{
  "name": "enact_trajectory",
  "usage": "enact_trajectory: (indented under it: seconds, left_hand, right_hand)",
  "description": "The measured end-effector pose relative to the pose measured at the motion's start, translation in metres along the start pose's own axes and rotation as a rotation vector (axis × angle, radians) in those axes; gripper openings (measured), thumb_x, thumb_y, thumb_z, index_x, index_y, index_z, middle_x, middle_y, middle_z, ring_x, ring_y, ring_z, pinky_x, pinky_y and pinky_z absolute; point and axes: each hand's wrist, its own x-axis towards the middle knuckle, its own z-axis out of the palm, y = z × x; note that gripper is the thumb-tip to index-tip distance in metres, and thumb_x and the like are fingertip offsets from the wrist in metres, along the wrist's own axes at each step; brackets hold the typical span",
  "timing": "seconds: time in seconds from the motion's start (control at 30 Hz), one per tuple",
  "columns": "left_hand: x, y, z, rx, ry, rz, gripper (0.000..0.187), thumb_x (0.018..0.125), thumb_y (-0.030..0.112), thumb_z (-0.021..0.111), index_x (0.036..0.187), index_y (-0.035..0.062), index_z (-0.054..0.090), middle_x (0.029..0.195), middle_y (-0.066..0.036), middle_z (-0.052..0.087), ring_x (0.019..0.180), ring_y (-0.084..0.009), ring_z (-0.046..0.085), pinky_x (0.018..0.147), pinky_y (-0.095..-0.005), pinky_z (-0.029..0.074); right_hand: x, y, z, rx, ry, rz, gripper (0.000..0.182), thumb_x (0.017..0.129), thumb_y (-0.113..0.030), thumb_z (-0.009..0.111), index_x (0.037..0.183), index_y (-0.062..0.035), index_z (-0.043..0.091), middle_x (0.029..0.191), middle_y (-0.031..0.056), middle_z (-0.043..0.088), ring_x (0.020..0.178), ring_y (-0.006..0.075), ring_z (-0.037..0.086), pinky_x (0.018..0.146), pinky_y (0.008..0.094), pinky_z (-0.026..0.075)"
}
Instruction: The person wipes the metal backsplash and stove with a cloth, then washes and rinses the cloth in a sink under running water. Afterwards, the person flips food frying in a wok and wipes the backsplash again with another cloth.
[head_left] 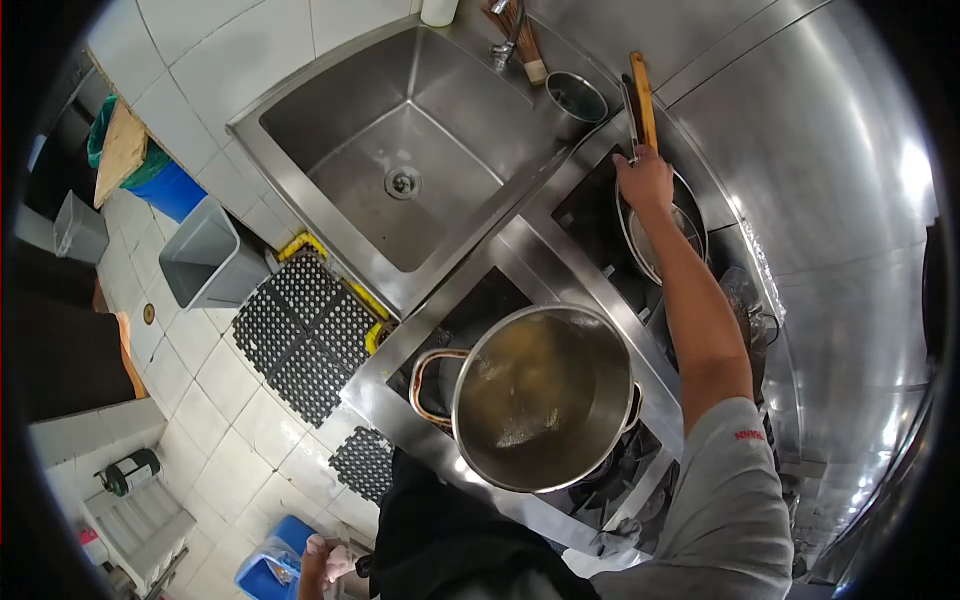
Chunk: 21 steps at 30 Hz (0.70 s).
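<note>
My right hand (646, 180) is at the back of the stove, its fingers closed at the lower end of a wooden handle (641, 95) and a dark-handled utensil (630, 108). Under the hand and wrist lies a round metal pan or strainer (688, 212). What exactly the fingers grip is too small to tell. A large steel pot (545, 395) with cloudy liquid stands on the front of the stove. Low in the view, beside my dark apron, my left hand (322, 556) has curled fingers around something pale that I cannot make out.
A steel sink (410, 150) is at the upper left, with a metal container (576, 98) and a brush (524, 45) behind it. On the floor are a grey bin (212, 262), black rubber mats (302, 335) and a blue bin (280, 560).
</note>
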Motion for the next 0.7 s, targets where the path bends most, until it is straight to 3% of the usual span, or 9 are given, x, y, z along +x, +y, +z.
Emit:
enact_trajectory:
  seconds: [0.17, 0.23, 0.27, 0.33, 0.4, 0.43, 0.53, 0.6, 0.7]
  left_hand:
    - [0.004, 0.056, 0.040, -0.072, -0.037, 0.075, 0.017, 0.098, 0.012, 0.059, 0.107, 0.0002, 0.067, 0.096, -0.015, 0.074, 0.083, -0.0257, 0.074, 0.068, -0.0374, 0.064]
    - [0.043, 0.047, 0.023, 0.368, -0.123, 0.475, 0.018, 0.097, 0.010, 0.059, 0.109, -0.0001, 0.066, 0.097, -0.015, 0.074, 0.085, -0.0269, 0.074, 0.072, -0.0385, 0.064]
    - [0.050, 0.035, 0.012, 0.364, -0.115, 0.453, 0.019, 0.096, 0.009, 0.059, 0.111, -0.0004, 0.065, 0.099, -0.016, 0.074, 0.087, -0.0278, 0.074, 0.075, -0.0394, 0.064]
    - [0.044, 0.038, 0.012, 0.356, -0.098, 0.408, 0.021, 0.095, 0.005, 0.058, 0.114, -0.0010, 0.064, 0.102, -0.017, 0.075, 0.090, -0.0294, 0.074, 0.081, -0.0412, 0.064]
    - [0.045, 0.045, 0.015, -0.022, -0.052, 0.103, 0.022, 0.094, 0.004, 0.057, 0.114, -0.0016, 0.064, 0.103, -0.017, 0.075, 0.091, -0.0296, 0.074, 0.082, -0.0417, 0.063]
    - [0.043, 0.050, 0.020, 0.022, -0.058, 0.100, 0.021, 0.095, 0.004, 0.055, 0.113, -0.0020, 0.065, 0.103, -0.017, 0.075, 0.090, -0.0288, 0.074, 0.081, -0.0412, 0.063]
    - [0.029, 0.063, 0.036, 0.021, -0.067, 0.122, 0.022, 0.094, 0.003, 0.054, 0.111, -0.0028, 0.065, 0.102, -0.016, 0.075, 0.089, -0.0278, 0.074, 0.081, -0.0399, 0.063]
    - [0.019, 0.074, 0.049, 0.086, -0.099, 0.145, 0.030, 0.097, 0.024, 0.065, 0.111, -0.0029, 0.067, 0.100, -0.016, 0.074, 0.087, -0.0279, 0.074, 0.075, -0.0392, 0.063]
    - [0.025, 0.073, 0.062, 0.018, -0.220, 0.266, 0.060, 0.092, 0.054, 0.074, 0.114, -0.0019, 0.068, 0.096, -0.015, 0.073, 0.084, -0.0282, 0.073, 0.069, -0.0398, 0.063]
  right_hand:
    - [0.061, 0.034, 0.063, -0.026, 0.062, -0.035, 0.074, 0.086, -0.037, 0.075, 0.148, -0.0055, 0.048, 0.131, 0.0292, 0.063, 0.130, 0.0462, 0.054, 0.106, 0.0528, 0.047]
    - [0.047, 0.009, 0.046, -0.043, 0.035, -0.079, 0.074, 0.086, -0.034, 0.074, 0.149, -0.0074, 0.044, 0.127, 0.0283, 0.065, 0.127, 0.0458, 0.056, 0.105, 0.0519, 0.047]
    - [0.033, 0.002, 0.036, -0.060, 0.013, -0.089, 0.074, 0.087, -0.033, 0.073, 0.150, -0.0084, 0.043, 0.125, 0.0278, 0.066, 0.126, 0.0456, 0.057, 0.105, 0.0515, 0.048]
    - [0.021, 0.003, 0.033, -0.102, -0.093, -0.213, 0.044, 0.090, -0.029, 0.069, 0.128, -0.0061, 0.063, 0.118, 0.0249, 0.069, 0.121, 0.0434, 0.061, 0.100, 0.0500, 0.051]
    - [0.002, -0.005, 0.018, -0.236, -0.019, -0.397, 0.032, 0.092, -0.029, 0.067, 0.112, -0.0047, 0.072, 0.118, 0.0240, 0.069, 0.118, 0.0409, 0.063, 0.097, 0.0501, 0.052]
    - [-0.018, -0.010, -0.003, -0.244, 0.146, -0.511, 0.030, 0.095, -0.030, 0.064, 0.096, -0.0029, 0.076, 0.108, 0.0216, 0.073, 0.102, 0.0401, 0.069, 0.089, 0.0511, 0.054]
    - [-0.081, -0.016, -0.099, -0.081, -0.016, -0.250, 0.029, 0.095, -0.029, 0.063, 0.100, -0.0034, 0.076, 0.092, 0.0203, 0.074, 0.082, 0.0430, 0.070, 0.081, 0.0504, 0.056]
    - [-0.115, 0.016, -0.142, 0.038, -0.010, -0.116, 0.028, 0.097, -0.025, 0.062, 0.103, -0.0013, 0.075, 0.077, 0.0158, 0.073, 0.074, 0.0403, 0.070, 0.072, 0.0481, 0.057]
    - [-0.173, 0.081, -0.165, 0.986, -0.283, 0.353, 0.029, 0.100, -0.018, 0.054, 0.120, -0.0007, 0.067, 0.100, 0.0173, 0.073, 0.091, 0.0330, 0.073, 0.076, 0.0446, 0.060]
